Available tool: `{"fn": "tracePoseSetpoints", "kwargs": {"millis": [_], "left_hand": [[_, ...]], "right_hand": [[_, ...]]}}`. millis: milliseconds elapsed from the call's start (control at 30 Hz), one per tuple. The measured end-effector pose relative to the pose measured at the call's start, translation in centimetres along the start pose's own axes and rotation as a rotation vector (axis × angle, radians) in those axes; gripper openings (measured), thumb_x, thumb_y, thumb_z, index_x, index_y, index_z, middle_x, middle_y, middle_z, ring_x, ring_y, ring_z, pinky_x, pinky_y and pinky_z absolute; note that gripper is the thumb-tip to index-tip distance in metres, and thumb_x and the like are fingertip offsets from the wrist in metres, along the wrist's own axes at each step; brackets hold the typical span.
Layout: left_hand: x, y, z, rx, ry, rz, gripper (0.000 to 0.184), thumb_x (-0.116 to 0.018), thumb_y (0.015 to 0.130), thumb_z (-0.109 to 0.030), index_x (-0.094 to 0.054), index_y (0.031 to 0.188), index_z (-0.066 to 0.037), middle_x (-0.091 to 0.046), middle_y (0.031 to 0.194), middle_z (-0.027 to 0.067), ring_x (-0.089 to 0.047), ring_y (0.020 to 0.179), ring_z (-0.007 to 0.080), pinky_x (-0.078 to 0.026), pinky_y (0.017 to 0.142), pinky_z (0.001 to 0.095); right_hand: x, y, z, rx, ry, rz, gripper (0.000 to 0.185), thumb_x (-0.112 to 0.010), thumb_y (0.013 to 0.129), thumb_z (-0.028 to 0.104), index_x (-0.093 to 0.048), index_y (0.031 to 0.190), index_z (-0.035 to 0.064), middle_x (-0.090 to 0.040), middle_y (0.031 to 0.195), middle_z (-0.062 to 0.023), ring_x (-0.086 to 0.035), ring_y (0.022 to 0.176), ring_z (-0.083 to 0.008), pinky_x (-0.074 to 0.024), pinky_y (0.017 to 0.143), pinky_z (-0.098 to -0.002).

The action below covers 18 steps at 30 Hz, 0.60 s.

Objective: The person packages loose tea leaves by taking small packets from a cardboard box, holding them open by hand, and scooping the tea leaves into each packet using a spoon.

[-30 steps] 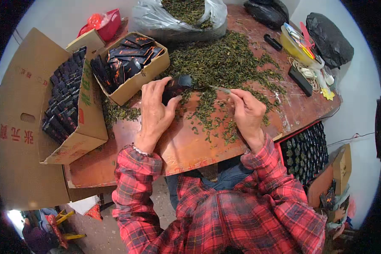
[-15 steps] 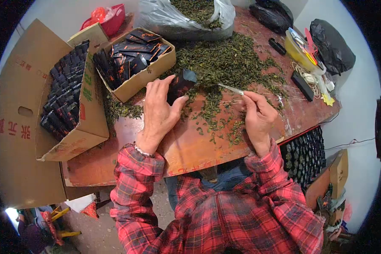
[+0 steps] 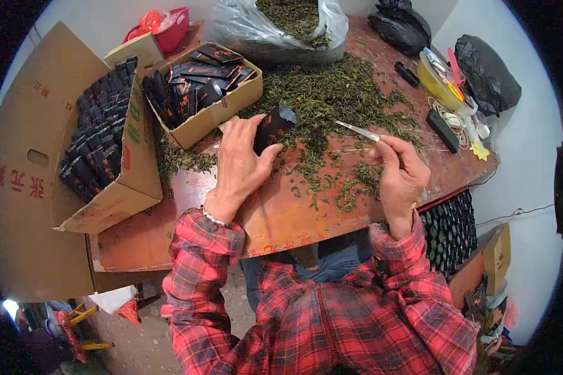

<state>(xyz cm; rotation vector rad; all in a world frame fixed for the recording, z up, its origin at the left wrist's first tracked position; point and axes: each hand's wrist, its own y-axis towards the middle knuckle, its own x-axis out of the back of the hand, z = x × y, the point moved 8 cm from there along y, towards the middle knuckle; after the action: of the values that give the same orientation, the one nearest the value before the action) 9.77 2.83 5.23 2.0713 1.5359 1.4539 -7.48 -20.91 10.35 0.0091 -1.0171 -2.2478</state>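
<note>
My left hand (image 3: 239, 156) grips a black packet (image 3: 273, 130) with orange print, its silvery open mouth tilted towards the loose tea leaves (image 3: 331, 94). The thumb and fingers sit on either side of it, just above the table. In my right hand (image 3: 403, 172) a slim metal spoon (image 3: 358, 130) is pinched between thumb and fingers, its tip pointing left over the edge of the leaf pile. Whether any leaves lie on the spoon is too small to tell.
Behind my left hand, a small carton (image 3: 216, 112) holds black packets. A larger box (image 3: 116, 194) at left is packed with more. A clear bag of leaves (image 3: 275, 44) stands at the back. A yellow basket (image 3: 441, 81), cord and black bags are at right.
My right hand with the spoon has moved right, away from the packet's mouth. My left hand still holds the packet in nearly the same place.
</note>
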Motion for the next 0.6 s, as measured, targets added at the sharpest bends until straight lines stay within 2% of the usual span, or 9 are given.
{"fn": "tracePoseSetpoints", "kwargs": {"millis": [200,600], "left_hand": [[0.1,0.0,0.0,-0.046,-0.022,-0.039,0.055,-0.085,0.080,-0.015,-0.064,0.128,0.004,-0.065,0.111,0.0211,-0.060,0.109,0.0406,-0.050,0.098,0.0479],[-0.2,-0.2,0.0,-0.038,-0.042,-0.020,0.059,-0.086,0.081,-0.017,-0.063,0.131,0.005,-0.066,0.112,0.0225,-0.060,0.109,0.0421,-0.050,0.098,0.0490]], "right_hand": [[0.1,0.9,2.0,0.043,0.010,0.002,0.011,-0.073,0.098,-0.005,-0.078,0.108,-0.0021,-0.078,0.085,-0.0067,-0.074,0.075,-0.0109,-0.0596,0.068,-0.0253],[-1.0,1.6,4.0,0.165,-0.073,0.056,0.013,-0.077,0.095,-0.003,-0.078,0.108,0.0007,-0.079,0.085,-0.0084,-0.076,0.074,-0.0129,-0.0590,0.065,-0.0267]]}}
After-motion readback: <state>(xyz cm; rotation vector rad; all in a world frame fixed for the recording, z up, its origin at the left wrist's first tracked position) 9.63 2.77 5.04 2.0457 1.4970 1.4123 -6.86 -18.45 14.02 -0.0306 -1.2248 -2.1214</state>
